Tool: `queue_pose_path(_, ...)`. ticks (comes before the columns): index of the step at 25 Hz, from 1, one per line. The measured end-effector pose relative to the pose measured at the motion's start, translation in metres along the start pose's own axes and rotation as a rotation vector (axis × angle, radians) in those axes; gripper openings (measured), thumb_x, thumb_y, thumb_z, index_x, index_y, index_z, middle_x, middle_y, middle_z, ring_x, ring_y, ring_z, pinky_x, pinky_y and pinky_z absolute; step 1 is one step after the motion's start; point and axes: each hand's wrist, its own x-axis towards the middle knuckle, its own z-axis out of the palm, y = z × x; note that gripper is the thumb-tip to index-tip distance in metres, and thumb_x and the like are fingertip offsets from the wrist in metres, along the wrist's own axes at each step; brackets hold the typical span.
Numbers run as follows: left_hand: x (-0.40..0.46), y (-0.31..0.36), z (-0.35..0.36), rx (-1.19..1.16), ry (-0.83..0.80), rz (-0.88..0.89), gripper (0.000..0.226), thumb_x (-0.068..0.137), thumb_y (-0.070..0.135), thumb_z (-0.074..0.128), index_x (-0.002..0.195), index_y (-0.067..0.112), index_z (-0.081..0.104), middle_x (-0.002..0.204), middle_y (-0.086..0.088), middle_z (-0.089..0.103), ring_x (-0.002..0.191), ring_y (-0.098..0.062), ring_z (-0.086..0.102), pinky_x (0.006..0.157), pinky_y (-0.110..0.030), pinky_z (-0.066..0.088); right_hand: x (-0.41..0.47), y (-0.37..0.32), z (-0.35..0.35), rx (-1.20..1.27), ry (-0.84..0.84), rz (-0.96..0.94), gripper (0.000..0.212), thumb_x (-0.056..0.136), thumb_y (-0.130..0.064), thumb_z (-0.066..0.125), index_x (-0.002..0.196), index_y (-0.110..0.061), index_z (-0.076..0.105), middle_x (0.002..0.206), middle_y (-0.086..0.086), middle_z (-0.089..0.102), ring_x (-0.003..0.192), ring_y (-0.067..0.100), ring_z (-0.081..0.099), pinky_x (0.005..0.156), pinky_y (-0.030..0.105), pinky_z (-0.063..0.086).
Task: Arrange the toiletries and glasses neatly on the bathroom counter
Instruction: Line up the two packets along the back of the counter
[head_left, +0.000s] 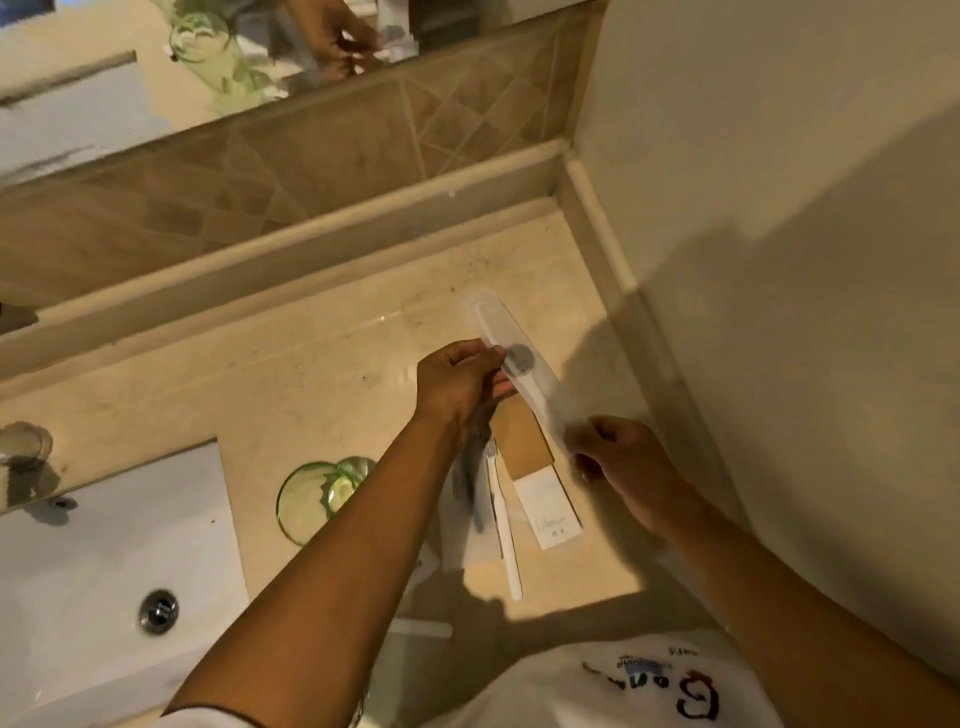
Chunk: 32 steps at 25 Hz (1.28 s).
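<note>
A long clear plastic sleeve with a grey round sticker (519, 364) lies slanted just above the beige counter (311, 374). My left hand (457, 384) pinches its middle and my right hand (623, 462) pinches its near end. Under the sleeve lies a brown-and-white paper packet (540, 478). Left of that packet a white toothbrush (504, 525) rests on a white wrapper, beside a dark blurred item (470, 483). A green glass (322, 493) stands left of my left forearm. Whether the sleeve touches the counter is unclear.
A white sink (104, 561) with a metal drain (157, 611) fills the lower left. A tap handle (26, 447) sits at the left edge. A mirror (130, 78) and tiled backsplash (337, 156) run behind; a wall (779, 260) closes the right side.
</note>
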Motion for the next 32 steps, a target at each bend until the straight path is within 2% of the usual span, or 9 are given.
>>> queue_pose_path(6, 0.086, 0.044, 0.061, 0.163, -0.071, 0.041, 0.020, 0.086, -0.007, 0.070, 0.104, -0.016, 0.065, 0.081, -0.026, 0.064, 0.053, -0.027, 0.063, 0.052, -0.032, 0.060, 0.062, -0.030, 0.008, 0.288, 0.306, 0.055, 0.015, 0.093, -0.021, 0.068, 0.085, -0.008, 0.070, 0.064, 0.007, 0.061, 0.060, 0.020, 0.056, 0.057, 0.033, 0.048)
queue_pose_path(11, 0.131, 0.048, 0.086, 0.397, -0.105, 0.166, 0.008, 0.086, -0.001, 0.072, 0.088, -0.008, 0.073, 0.076, -0.031, 0.071, 0.061, -0.041, 0.071, 0.059, -0.042, 0.063, 0.088, -0.038, 0.019, 0.093, 0.558, -0.012, 0.016, 0.095, -0.028, 0.064, 0.087, -0.014, 0.066, 0.069, 0.001, 0.067, 0.056, 0.008, 0.063, 0.049, 0.016, 0.050)
queue_pose_path(13, 0.139, 0.048, 0.089, 0.458, -0.113, 0.213, 0.008, 0.086, 0.004, 0.073, 0.086, -0.004, 0.074, 0.068, -0.026, 0.072, 0.055, -0.034, 0.071, 0.058, -0.036, 0.061, 0.094, -0.036, 0.024, 0.030, 0.581, -0.019, 0.013, 0.095, -0.030, 0.064, 0.091, -0.018, 0.064, 0.080, 0.001, 0.068, 0.066, 0.008, 0.067, 0.052, 0.015, 0.051)
queue_pose_path(16, 0.140, 0.050, 0.087, 0.495, -0.131, 0.254, 0.011, 0.087, 0.007, 0.073, 0.079, -0.001, 0.075, 0.064, -0.022, 0.072, 0.055, -0.035, 0.071, 0.062, -0.042, 0.064, 0.097, -0.033, 0.026, 0.001, 0.582, -0.026, 0.009, 0.095, -0.030, 0.064, 0.093, -0.022, 0.063, 0.084, -0.003, 0.069, 0.073, 0.002, 0.068, 0.057, 0.016, 0.055)
queue_pose_path(20, 0.138, 0.052, 0.080, 0.624, -0.086, 0.385, 0.015, 0.088, 0.012, 0.069, 0.075, 0.008, 0.077, 0.064, -0.011, 0.073, 0.062, -0.026, 0.072, 0.066, -0.039, 0.063, 0.092, -0.030, 0.018, -0.029, 0.557, -0.068, 0.010, 0.095, -0.026, 0.065, 0.103, -0.021, 0.066, 0.093, -0.009, 0.070, 0.085, 0.001, 0.068, 0.077, 0.023, 0.060)
queue_pose_path(24, 0.138, 0.046, 0.062, 1.111, -0.078, 0.867, 0.022, 0.095, 0.025, 0.060, 0.109, 0.014, 0.073, 0.101, -0.004, 0.073, 0.096, -0.022, 0.065, 0.083, -0.036, 0.054, 0.073, -0.019, 0.019, -0.350, 0.590, -0.285, 0.036, 0.094, -0.029, 0.064, 0.129, -0.021, 0.059, 0.107, -0.009, 0.065, 0.094, 0.002, 0.063, 0.080, 0.015, 0.053)
queue_pose_path(27, 0.145, 0.038, 0.053, 1.461, -0.222, 1.177, 0.036, 0.098, 0.035, 0.053, 0.130, 0.022, 0.063, 0.140, -0.011, 0.057, 0.132, -0.033, 0.047, 0.106, -0.047, 0.043, 0.078, -0.019, 0.028, -0.749, 0.508, -0.465, 0.047, 0.090, -0.021, 0.068, 0.135, -0.018, 0.055, 0.131, 0.003, 0.059, 0.117, 0.017, 0.057, 0.094, 0.029, 0.053)
queue_pose_path(29, 0.149, 0.036, 0.052, 1.613, -0.307, 1.164, 0.043, 0.098, 0.042, 0.048, 0.138, 0.029, 0.054, 0.155, -0.015, 0.041, 0.147, -0.037, 0.030, 0.117, -0.054, 0.030, 0.089, -0.023, 0.034, -0.926, 0.494, -0.442, 0.053, 0.086, -0.020, 0.070, 0.136, -0.016, 0.056, 0.145, 0.007, 0.051, 0.131, 0.024, 0.048, 0.102, 0.037, 0.048)
queue_pose_path(32, 0.149, 0.034, 0.053, 1.709, -0.369, 1.058, 0.056, 0.097, 0.052, 0.044, 0.150, 0.033, 0.039, 0.164, -0.015, 0.023, 0.154, -0.036, 0.012, 0.124, -0.056, 0.014, 0.097, -0.026, 0.040, -0.960, 0.502, -0.364, 0.056, 0.084, -0.021, 0.069, 0.138, -0.015, 0.054, 0.150, 0.011, 0.046, 0.134, 0.028, 0.044, 0.102, 0.040, 0.045)
